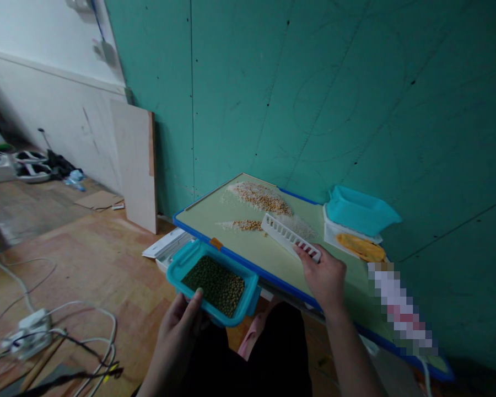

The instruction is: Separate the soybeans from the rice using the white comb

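Left hand: grasps a teal rectangular plastic box of green-and-tan beans, 7 o'clock.
Right hand: grasps a white slotted plastic strip, 4 o'clock; tan-and-white grain beside its tip, 9 to 12.
Strip: seemingly gathering grain; next move calls for a level box.
Blue edge: box just outside; pale-green surface open at strip's 8, teal plastic tray at 2.

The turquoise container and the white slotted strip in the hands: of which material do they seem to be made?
The turquoise container looks like moulded plastic with a smooth finish: its corners are rounded and its colour runs through rim and walls. The white slotted strip is probably rigid plastic too, rather matt: plain white, with regular openings; painted metal cannot be ruled out.
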`<state>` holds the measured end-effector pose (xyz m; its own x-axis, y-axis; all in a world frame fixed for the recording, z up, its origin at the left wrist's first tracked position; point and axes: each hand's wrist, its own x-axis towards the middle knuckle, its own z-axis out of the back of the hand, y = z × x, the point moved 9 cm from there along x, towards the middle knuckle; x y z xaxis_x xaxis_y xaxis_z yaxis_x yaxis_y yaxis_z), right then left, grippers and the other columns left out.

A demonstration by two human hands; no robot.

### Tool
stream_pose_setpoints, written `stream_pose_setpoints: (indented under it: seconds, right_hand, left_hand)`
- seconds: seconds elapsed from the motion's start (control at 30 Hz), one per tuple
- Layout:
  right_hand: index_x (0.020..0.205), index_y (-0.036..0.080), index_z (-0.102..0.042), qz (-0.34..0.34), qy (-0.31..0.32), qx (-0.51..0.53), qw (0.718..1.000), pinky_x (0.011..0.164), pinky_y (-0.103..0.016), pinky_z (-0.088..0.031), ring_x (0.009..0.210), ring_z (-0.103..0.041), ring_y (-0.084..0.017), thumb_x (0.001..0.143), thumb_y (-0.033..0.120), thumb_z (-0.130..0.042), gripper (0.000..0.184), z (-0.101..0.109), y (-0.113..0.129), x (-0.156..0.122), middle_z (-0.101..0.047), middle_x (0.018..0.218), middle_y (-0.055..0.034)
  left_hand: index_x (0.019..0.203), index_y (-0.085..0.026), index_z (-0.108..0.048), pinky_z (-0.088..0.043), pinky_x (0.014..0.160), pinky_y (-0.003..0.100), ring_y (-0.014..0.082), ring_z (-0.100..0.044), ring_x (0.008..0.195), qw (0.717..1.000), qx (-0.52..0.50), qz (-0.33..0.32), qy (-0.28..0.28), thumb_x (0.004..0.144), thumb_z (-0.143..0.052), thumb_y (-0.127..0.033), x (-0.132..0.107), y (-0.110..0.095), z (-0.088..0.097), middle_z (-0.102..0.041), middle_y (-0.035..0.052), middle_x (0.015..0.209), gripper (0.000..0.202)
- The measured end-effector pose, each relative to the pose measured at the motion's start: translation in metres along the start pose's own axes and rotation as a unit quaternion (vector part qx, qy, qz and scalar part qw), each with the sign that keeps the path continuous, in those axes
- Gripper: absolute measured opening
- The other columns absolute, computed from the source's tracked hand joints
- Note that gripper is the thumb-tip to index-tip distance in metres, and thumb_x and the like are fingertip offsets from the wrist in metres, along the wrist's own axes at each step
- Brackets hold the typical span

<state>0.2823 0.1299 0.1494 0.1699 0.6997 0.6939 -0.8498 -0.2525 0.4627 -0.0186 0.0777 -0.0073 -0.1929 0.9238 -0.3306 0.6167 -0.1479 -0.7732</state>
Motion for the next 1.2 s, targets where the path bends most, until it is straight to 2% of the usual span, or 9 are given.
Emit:
stream_pose_setpoints:
  seconds: [0.17, 0.4, 0.57, 0.77, 0.97, 1.1, 1.2]
  right_hand:
    - [0.08, 0.017, -0.075, 0.001, 0.012, 0.009, 1.0, 0.053, -0.025, -0.047, 0.055, -0.07, -0.02, 0.088, 0.05, -0.065, 0.035, -0.001, 0.002, -0.002, -0.076, 0.067, -0.0061]
    - [0.082, 0.019, -0.075, 0.015, 0.023, 0.04, 0.999, 0.056, -0.023, -0.05, 0.057, -0.07, -0.017, 0.089, 0.043, -0.068, 0.026, -0.002, 0.009, -0.006, -0.076, 0.069, -0.0039]
    - [0.084, 0.02, -0.076, 0.018, 0.047, 0.064, 0.997, 0.056, -0.023, -0.051, 0.059, -0.071, -0.017, 0.089, 0.041, -0.068, 0.023, -0.005, 0.018, -0.008, -0.077, 0.072, -0.0034]
    - [0.085, 0.021, -0.076, 0.027, 0.068, 0.097, 0.993, 0.061, -0.024, -0.056, 0.061, -0.072, -0.018, 0.09, 0.036, -0.067, 0.018, -0.007, 0.031, -0.017, -0.078, 0.074, -0.0036]
    - [0.091, 0.023, -0.076, 0.08, 0.078, 0.115, 0.987, 0.071, -0.026, -0.06, 0.068, -0.075, -0.019, 0.091, 0.029, -0.066, 0.012, -0.006, 0.058, -0.03, -0.079, 0.08, -0.0033]
    - [0.095, 0.024, -0.076, 0.131, 0.095, 0.141, 0.977, 0.074, -0.024, -0.06, 0.075, -0.077, -0.018, 0.091, 0.019, -0.064, 0.013, -0.002, 0.086, -0.041, -0.08, 0.088, -0.0025]
    - [0.096, 0.024, -0.075, 0.133, 0.103, 0.16, 0.973, 0.074, -0.024, -0.06, 0.076, -0.077, -0.018, 0.091, 0.019, -0.065, 0.013, -0.002, 0.092, -0.043, -0.08, 0.089, -0.002]
  left_hand:
    - [0.097, -0.022, -0.074, -0.054, 0.056, 0.021, 0.0114, -0.061, 0.06, 1.0, -0.001, 0.001, -0.005, 0.058, -0.092, -0.043, 0.0, 0.002, 0.0, -0.069, -0.0035, 0.077, 0.048]
    - [0.099, -0.021, -0.073, -0.056, 0.058, 0.024, 0.0161, -0.067, 0.068, 1.0, -0.005, -0.003, 0.005, 0.061, -0.091, -0.042, 0.002, 0.003, 0.0, -0.073, 0.0, 0.083, 0.048]
    - [0.095, -0.021, -0.071, -0.05, 0.05, 0.02, 0.0099, -0.058, 0.053, 1.0, 0.0, -0.005, 0.013, 0.065, -0.089, -0.041, 0.001, 0.002, -0.001, -0.068, -0.0038, 0.074, 0.041]
    - [0.094, -0.021, -0.07, -0.05, 0.052, 0.02, 0.0101, -0.059, 0.057, 1.0, -0.004, -0.01, 0.025, 0.067, -0.087, -0.041, 0.001, 0.0, -0.004, -0.067, -0.0038, 0.074, 0.038]
    - [0.087, -0.02, -0.069, -0.052, 0.054, 0.021, 0.0103, -0.058, 0.056, 1.0, -0.001, -0.018, 0.025, 0.065, -0.088, -0.042, -0.002, -0.004, -0.006, -0.063, -0.005, 0.067, 0.036]
    - [0.092, -0.02, -0.07, -0.052, 0.054, 0.021, 0.0114, -0.061, 0.06, 1.0, 0.0, -0.011, 0.016, 0.065, -0.088, -0.043, 0.0, -0.001, -0.003, -0.068, -0.0022, 0.073, 0.04]
    - [0.093, -0.019, -0.07, -0.052, 0.054, 0.021, 0.0108, -0.06, 0.058, 1.0, -0.001, -0.02, 0.021, 0.067, -0.087, -0.045, 0.004, 0.001, 0.0, -0.067, -0.0029, 0.069, 0.04]
